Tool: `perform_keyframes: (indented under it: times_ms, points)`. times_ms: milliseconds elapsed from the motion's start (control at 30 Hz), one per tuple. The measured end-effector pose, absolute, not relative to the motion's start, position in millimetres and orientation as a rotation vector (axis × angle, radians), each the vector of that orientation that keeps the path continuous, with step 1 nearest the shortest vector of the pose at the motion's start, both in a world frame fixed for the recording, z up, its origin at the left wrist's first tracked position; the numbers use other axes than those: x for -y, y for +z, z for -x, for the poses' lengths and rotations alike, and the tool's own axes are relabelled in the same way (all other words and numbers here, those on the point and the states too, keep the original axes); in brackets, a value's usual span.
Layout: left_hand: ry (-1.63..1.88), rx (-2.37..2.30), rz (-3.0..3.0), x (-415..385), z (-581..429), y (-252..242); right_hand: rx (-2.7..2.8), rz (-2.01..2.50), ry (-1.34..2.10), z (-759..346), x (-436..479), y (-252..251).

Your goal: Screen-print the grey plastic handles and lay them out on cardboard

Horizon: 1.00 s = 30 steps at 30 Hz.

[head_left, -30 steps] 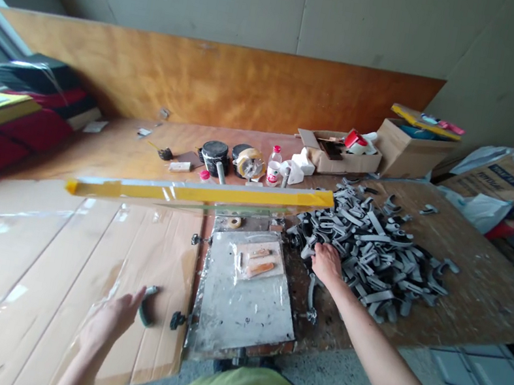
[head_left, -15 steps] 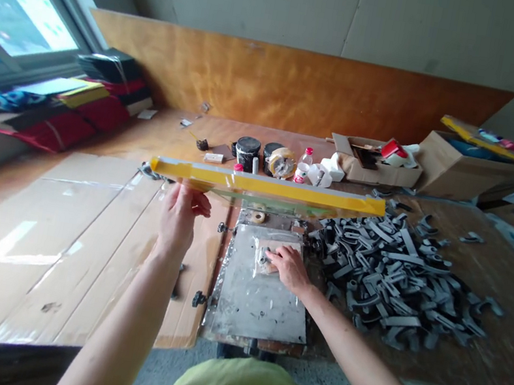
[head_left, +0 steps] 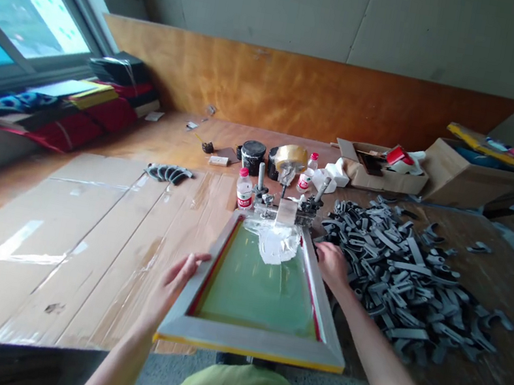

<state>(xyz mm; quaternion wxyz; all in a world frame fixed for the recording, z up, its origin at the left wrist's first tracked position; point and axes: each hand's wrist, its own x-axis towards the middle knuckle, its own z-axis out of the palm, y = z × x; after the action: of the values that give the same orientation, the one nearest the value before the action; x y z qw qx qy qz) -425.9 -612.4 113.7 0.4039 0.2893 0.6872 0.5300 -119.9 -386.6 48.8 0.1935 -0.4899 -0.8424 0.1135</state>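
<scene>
A screen printing frame (head_left: pixel 255 340) with metal rails and green mesh lies low in front of me, covering the plate under it. White ink (head_left: pixel 278 244) is spread at the mesh's far end, below a squeegee (head_left: pixel 287 212). My left hand (head_left: pixel 174 281) is closed at the left rail, fingertips over its edge and thumb hidden. At the far part of the right rail, my right hand (head_left: pixel 331 264) has its fingers curled against the outer side. Close to that hand begins a heap of grey curved plastic parts (head_left: pixel 402 271).
Flattened cardboard (head_left: pixel 64 238) covers the left of the table, with several curved parts (head_left: pixel 169 173) lined up on it. Behind the frame stand a red-capped bottle (head_left: pixel 245 189), a black tub (head_left: pixel 253 156) and a tape roll (head_left: pixel 291 157). An open cardboard box (head_left: pixel 384 175) sits back right.
The frame has swung down from its raised, edge-on position, and my left hand came down with it. My right hand has left the small part on the plate and moved to the right rail.
</scene>
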Motion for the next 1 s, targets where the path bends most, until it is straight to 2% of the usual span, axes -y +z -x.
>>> perform_keyframes:
  times_ms: [100,200,267,433,633,733,867,1000]
  points:
    - [1.212,-1.674,-0.682,627,420,66,2.284,1.248,0.249,140,368,71]
    - [1.223,-1.718,-0.676,629,413,24,2.452,1.105,0.214,183,363,87]
    - [1.22,-1.758,-0.679,628,411,9,2.587,1.178,0.233,207,364,91]
    - [1.211,-1.707,-0.636,628,411,7,2.757,1.267,0.261,216,377,80]
    - [1.229,-1.673,-0.588,628,410,12,2.9,0.656,0.288,175,415,69]
    - [1.23,-1.68,-0.58,629,409,12,2.93,0.517,0.365,163,414,79]
    - [1.229,-1.697,-0.566,628,410,9,2.907,0.579,0.478,174,399,85]
    - [1.238,-1.684,-0.58,629,412,7,2.706,0.703,0.28,182,411,62]
